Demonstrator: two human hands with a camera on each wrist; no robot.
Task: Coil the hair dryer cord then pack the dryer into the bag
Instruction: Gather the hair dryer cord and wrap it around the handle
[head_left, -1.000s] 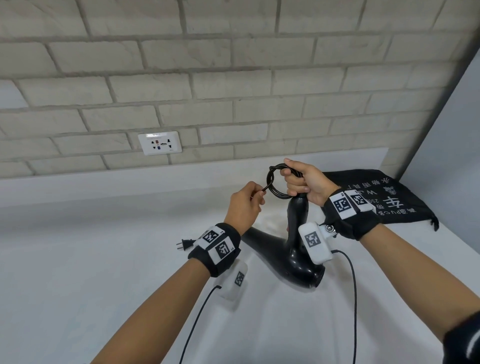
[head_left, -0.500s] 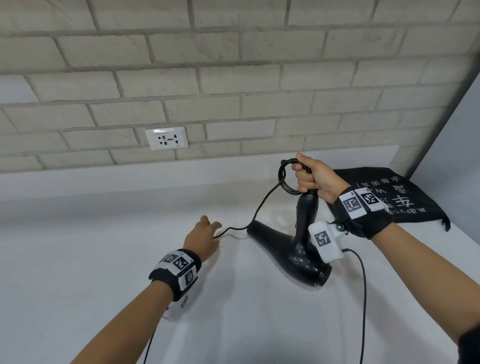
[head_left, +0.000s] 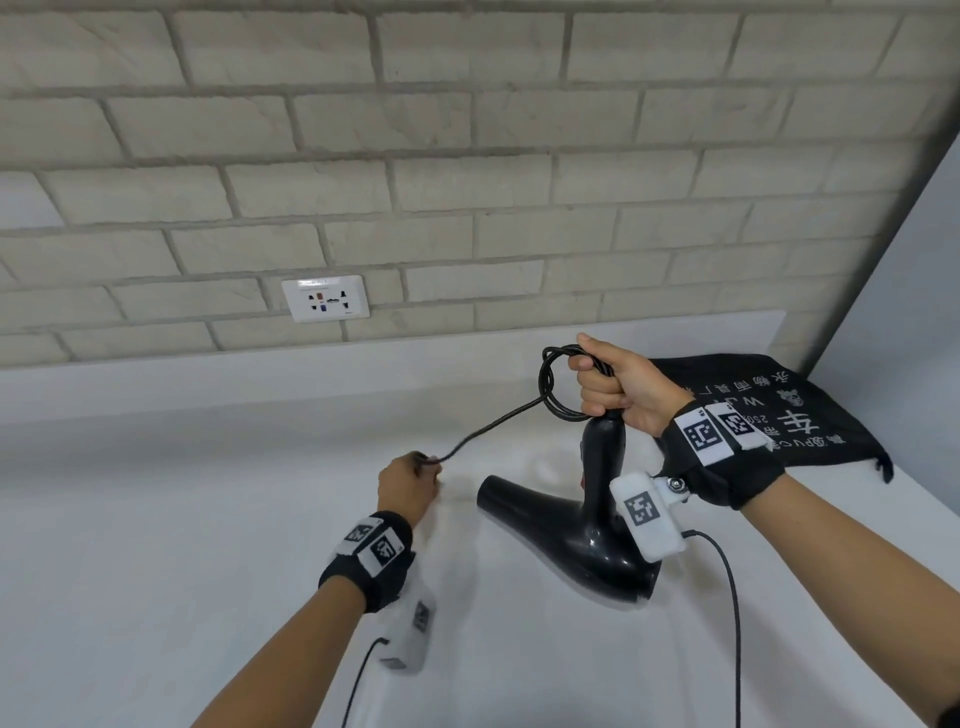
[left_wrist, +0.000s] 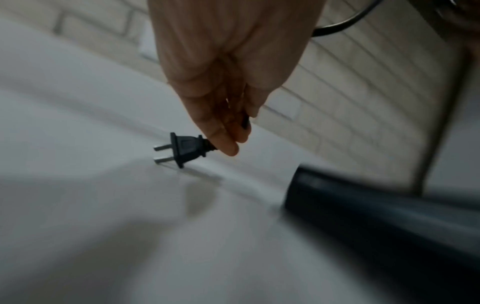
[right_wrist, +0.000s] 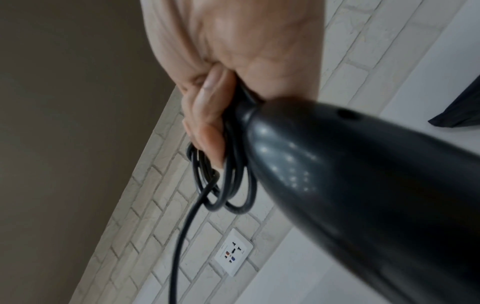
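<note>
My right hand (head_left: 605, 387) grips the black hair dryer (head_left: 576, 535) by the end of its handle, together with several coiled loops of its cord (head_left: 550, 387). The dryer hangs upside down above the white counter, nozzle pointing left. In the right wrist view the loops (right_wrist: 228, 185) sit under my fingers (right_wrist: 207, 123) against the dryer handle (right_wrist: 337, 174). A free stretch of cord (head_left: 488, 428) runs down-left to my left hand (head_left: 410, 483). That hand (left_wrist: 228, 123) pinches the cord just behind the plug (left_wrist: 182, 149), which pokes out to the left. The black bag (head_left: 769, 410) lies flat at the right.
A brick wall with a white socket plate (head_left: 325, 298) stands behind the white counter (head_left: 156, 519). A grey side wall (head_left: 909, 338) closes the right end. The wrist camera cable (head_left: 732, 623) hangs under my right arm.
My left hand left the coil, dropped down-left to the counter and took hold of the cord near the plug. The right hand has kept the dryer and loops, shifting slightly.
</note>
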